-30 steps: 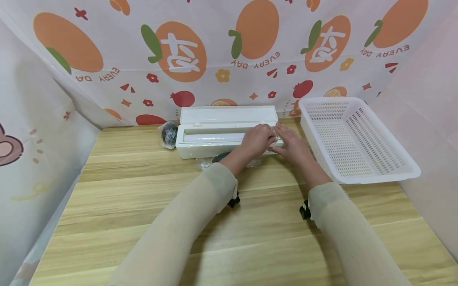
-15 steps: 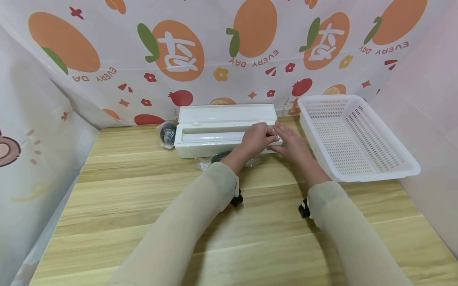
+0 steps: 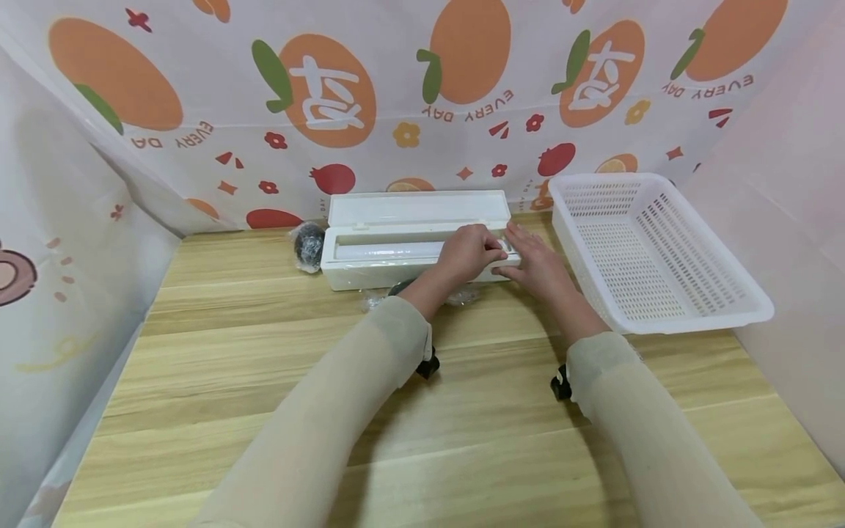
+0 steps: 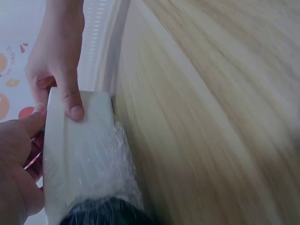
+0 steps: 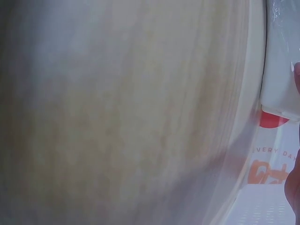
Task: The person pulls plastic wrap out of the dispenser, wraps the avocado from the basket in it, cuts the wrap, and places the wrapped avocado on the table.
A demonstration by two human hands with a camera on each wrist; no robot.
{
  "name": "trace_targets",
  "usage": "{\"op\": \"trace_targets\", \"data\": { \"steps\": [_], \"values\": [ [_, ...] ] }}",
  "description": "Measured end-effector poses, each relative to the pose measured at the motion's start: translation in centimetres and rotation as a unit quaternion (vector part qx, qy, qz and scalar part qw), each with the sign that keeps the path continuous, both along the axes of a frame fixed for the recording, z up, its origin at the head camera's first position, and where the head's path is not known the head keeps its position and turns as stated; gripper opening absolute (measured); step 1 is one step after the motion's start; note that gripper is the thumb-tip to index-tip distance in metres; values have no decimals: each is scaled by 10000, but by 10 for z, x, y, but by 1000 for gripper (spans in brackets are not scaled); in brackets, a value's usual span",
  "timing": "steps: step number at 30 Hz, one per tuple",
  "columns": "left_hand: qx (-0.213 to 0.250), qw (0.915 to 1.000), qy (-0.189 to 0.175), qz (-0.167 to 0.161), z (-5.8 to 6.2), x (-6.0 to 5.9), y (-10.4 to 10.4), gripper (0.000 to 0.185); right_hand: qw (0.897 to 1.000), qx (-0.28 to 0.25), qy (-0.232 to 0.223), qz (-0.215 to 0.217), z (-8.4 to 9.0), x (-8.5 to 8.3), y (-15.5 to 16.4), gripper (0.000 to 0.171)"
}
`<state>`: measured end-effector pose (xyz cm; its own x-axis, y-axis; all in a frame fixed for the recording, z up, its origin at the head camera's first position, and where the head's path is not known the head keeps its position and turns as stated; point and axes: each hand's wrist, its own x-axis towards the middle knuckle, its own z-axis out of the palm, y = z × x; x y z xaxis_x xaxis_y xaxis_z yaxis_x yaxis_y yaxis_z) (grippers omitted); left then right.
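A white cling film dispenser box [image 3: 370,274] stands at the back of the table, its lid [image 3: 417,208] raised and a pale roll [image 3: 379,251] inside. At its right end my left hand [image 3: 464,251] has thumb and index finger together in a pinch. A small green-marked piece shows at those fingers in the left wrist view; the rest of it is hidden. My right hand [image 3: 538,265] grips the box's right end, thumb on the front wall and fingers over the top. Clear film [image 4: 105,154] lies loosely against the box front.
A dark round thing in clear wrap [image 3: 308,247] sits left of the box. Another wrapped dark thing [image 4: 105,213] lies in front of it, partly behind my left wrist. A white perforated basket [image 3: 686,323] stands to the right. A printed curtain [image 3: 396,161] hangs behind the table.
My left hand has shifted slightly left and drawn back a little from my right fingers, still pinching. The right hand holds its place on the box end. The head view has tilted slightly.
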<state>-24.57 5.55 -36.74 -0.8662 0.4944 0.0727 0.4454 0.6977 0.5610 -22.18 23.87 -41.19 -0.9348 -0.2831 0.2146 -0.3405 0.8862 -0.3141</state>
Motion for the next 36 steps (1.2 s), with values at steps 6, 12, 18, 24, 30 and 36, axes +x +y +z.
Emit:
{"op": "trace_targets", "data": {
  "steps": [6,12,18,24,30,36],
  "values": [
    [50,10000,22,-16,2,1,-14,19,9999,-101,-82,-36,1,1,-2,86],
    [198,9996,-94,-155,1,-1,-21,19,10000,-87,26,-19,-2,1,0,86],
    [301,9981,-306,-447,0,-4,-28,20,10000,-72,32,-34,-3,1,1,87],
    [252,9985,-221,-442,1,-5,-36,20,10000,-87,-32,-29,-1,1,0,87],
    [303,9982,-176,-484,1,-6,-41,19,9999,-29,-102,-72,1,2,0,87],
    [282,9985,-127,-450,0,-6,-46,18,9995,-136,-254,-101,1,3,-2,87]
  ]
}}
